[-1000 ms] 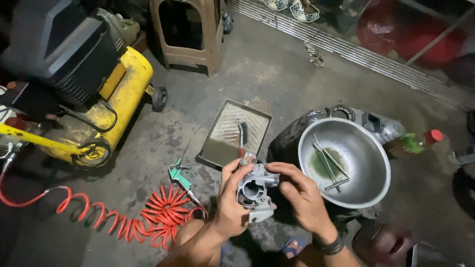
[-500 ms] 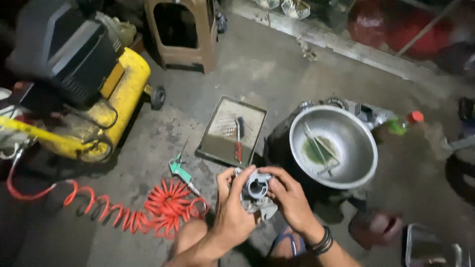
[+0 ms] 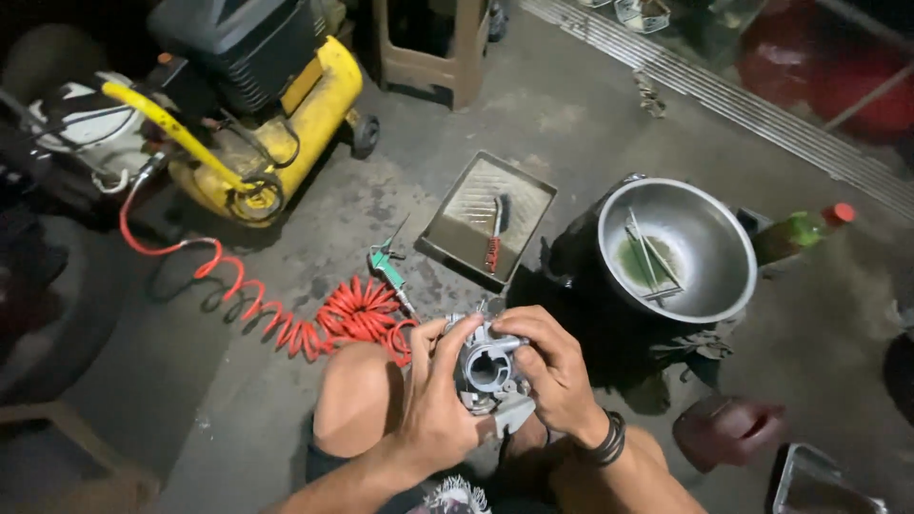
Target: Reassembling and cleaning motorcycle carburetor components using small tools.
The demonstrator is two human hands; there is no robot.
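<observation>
Both hands, left hand [image 3: 440,400] and right hand [image 3: 557,376], grip a grey metal carburetor [image 3: 487,369] above the knees, its round bore facing up. At eleven o'clock lies the red coiled air hose [image 3: 357,314]; at twelve the tray [image 3: 455,236] with a brush; at two the steel bowl [image 3: 709,276]. The part looks off its machine and in hand, with cleaning seemingly unfinished.

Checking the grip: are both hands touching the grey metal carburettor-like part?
Touching. The head view shows the left hand and right hand wrapped around the grey metal part, fingers pressed on it.

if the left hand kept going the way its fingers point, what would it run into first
Probably the red coiled air hose and the green blow gun just beyond the left hand, though depth is unclear from above.
</observation>
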